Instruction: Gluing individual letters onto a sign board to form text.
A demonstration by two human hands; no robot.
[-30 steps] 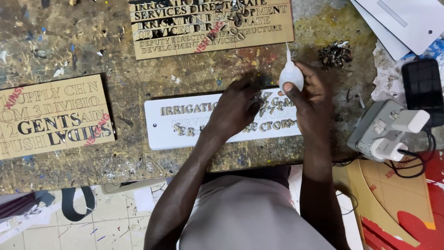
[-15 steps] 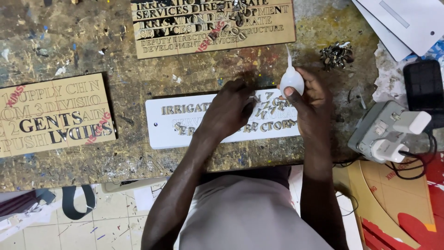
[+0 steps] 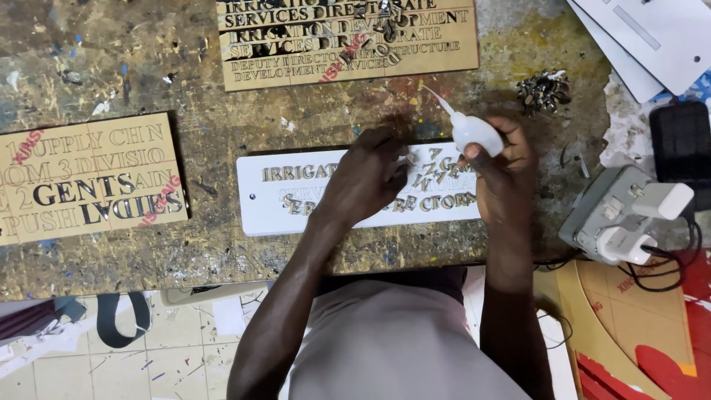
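the white sign plate (image 3: 266, 204) lies flat near the front edge of the worn, paint-flecked surface (image 3: 222, 259), its long side across the person's chest, so both hands can reach any line of it without leaning. cut-out letters (image 3: 296, 172) stand in rows on it, some neat at the left, others loose and crooked (image 3: 433, 169) in the middle, where the work is. the left hand (image 3: 363, 181) rests palm down on the plate, its grip pinched shut at the fingertips, apparently on a small letter, though the piece itself is too hidden to tell; the weight of the hand likely also keeps the plate from sliding. the right hand (image 3: 503, 167) holds a small white squeeze bottle (image 3: 474, 133), its grip closed around the body, the thin nozzle tilted up and away to the left, off the plate, which keeps the tip clear of the letters. beyond the plate lies a tan board (image 3: 459, 52) with letters cut from it, and another tan board (image 3: 89, 178) lies to the left. a little heap of cut scraps (image 3: 544, 89) sits to the upper right, a white power adapter with plugs (image 3: 618, 215) further right, near a black device (image 3: 681, 144).
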